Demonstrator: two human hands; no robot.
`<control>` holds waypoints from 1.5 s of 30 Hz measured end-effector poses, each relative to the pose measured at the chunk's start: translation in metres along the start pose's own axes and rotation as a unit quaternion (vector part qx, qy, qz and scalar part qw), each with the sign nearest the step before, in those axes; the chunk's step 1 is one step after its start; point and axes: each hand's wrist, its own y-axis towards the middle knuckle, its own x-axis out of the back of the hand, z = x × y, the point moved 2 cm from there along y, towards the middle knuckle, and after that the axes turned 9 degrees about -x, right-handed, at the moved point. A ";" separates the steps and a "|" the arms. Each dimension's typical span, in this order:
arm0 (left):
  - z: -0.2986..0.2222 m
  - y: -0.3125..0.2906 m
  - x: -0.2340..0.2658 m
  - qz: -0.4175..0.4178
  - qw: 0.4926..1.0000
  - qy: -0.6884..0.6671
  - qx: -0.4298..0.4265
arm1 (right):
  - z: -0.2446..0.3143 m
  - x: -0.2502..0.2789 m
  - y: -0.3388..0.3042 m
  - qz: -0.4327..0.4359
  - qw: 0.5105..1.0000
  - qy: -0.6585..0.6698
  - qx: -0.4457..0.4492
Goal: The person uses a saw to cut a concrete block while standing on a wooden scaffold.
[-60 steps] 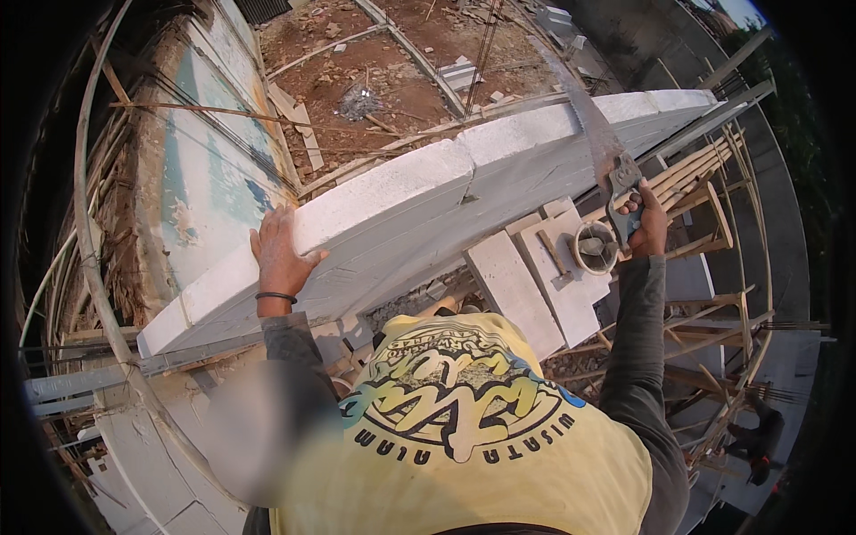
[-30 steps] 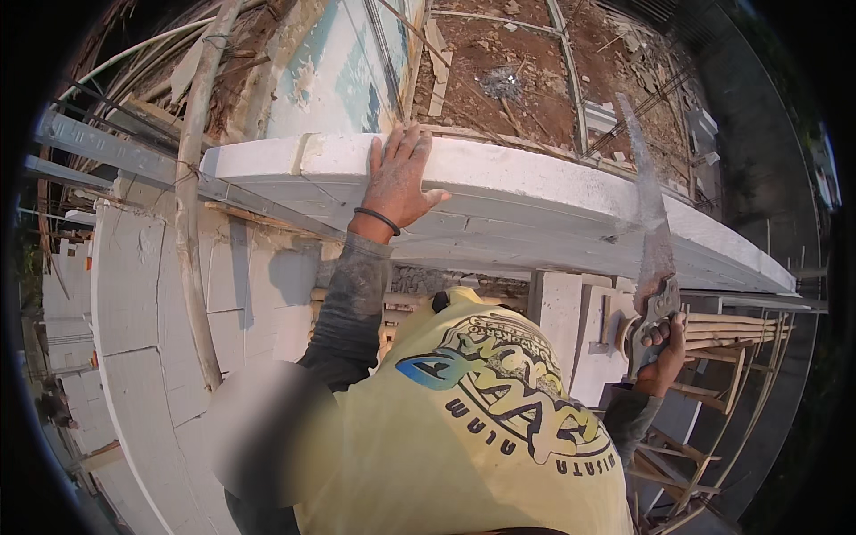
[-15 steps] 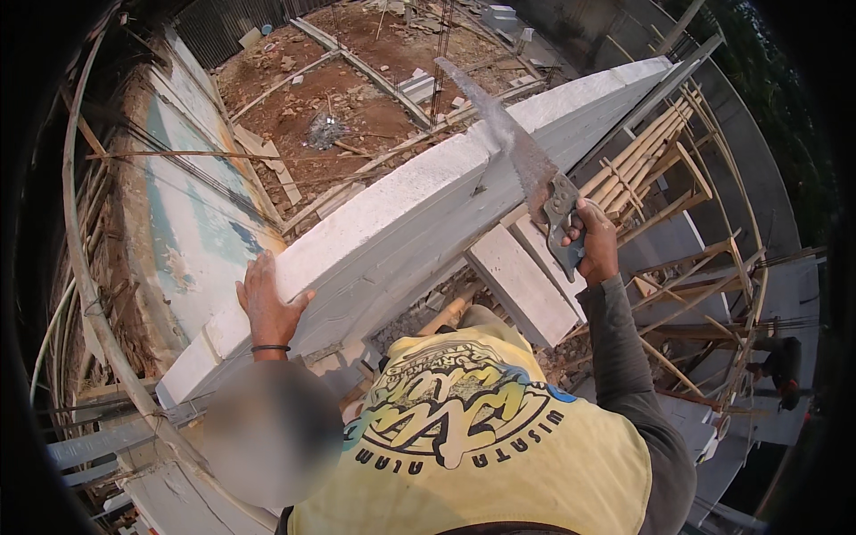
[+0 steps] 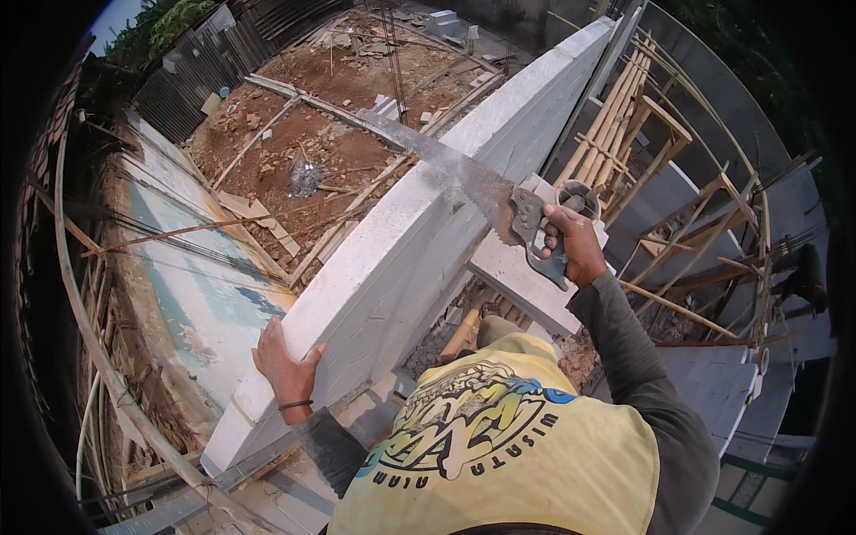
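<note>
My right hand [image 4: 575,242] is closed round the grip of a handsaw [image 4: 481,193], which has a dark handle and a long, dusty blade. Its blade lies across the top of a white block wall [image 4: 383,223], with the tip sticking out past the far side. White dust covers the blade where it crosses the wall. Nearer me, my left hand [image 4: 287,367] rests on the wall's top edge, fingers apart over the far side and thumb toward the near face. A dark band circles that wrist.
White blocks [image 4: 526,276] lie below the saw, beside a round grey container [image 4: 580,198]. Bamboo poles [image 4: 606,125] and wooden framing stand at the right. Past the wall is reddish ground [image 4: 348,165] with rubble and upright steel bars. A curved bamboo pole [image 4: 94,343] runs along the left.
My view has turned, so the wall stands steeper in the picture. The saw has slid a little forward across the wall. My left hand stays on the wall top.
</note>
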 end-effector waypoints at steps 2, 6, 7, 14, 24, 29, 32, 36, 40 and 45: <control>0.000 -0.001 0.004 0.021 1.000 0.001 0.020 | 0.027 0.007 0.031 0.013 0.999 0.011 0.042; -0.007 0.008 0.007 0.038 0.999 -0.012 0.021 | 0.106 0.053 0.160 -0.078 0.972 0.141 0.169; -0.008 0.011 0.007 0.035 0.999 -0.013 0.018 | 0.121 0.071 0.192 -0.084 0.972 0.140 0.171; -0.009 0.007 0.011 0.063 0.996 -0.028 0.057 | 0.057 0.047 0.124 -0.052 0.993 0.045 0.101; -0.037 0.026 0.014 0.099 0.993 -0.003 0.063 | 0.117 0.103 0.192 -0.060 0.975 0.170 0.131; -0.053 0.039 0.006 0.090 0.994 0.022 0.055 | 0.173 0.156 0.303 -0.120 0.961 0.183 0.166; -0.056 0.037 0.009 0.080 0.995 0.025 0.059 | 0.153 0.146 0.274 -0.087 0.979 0.132 0.130; -0.052 0.032 0.002 0.065 0.996 0.021 0.063 | 0.085 0.089 0.152 -0.045 0.994 0.069 0.076; -0.055 0.034 -0.003 0.056 0.995 0.031 0.072 | 0.052 0.069 0.075 0.004 1.000 0.013 0.001; -0.042 0.032 -0.006 0.060 0.995 0.023 0.078 | 0.116 0.078 0.182 -0.017 0.990 0.090 0.108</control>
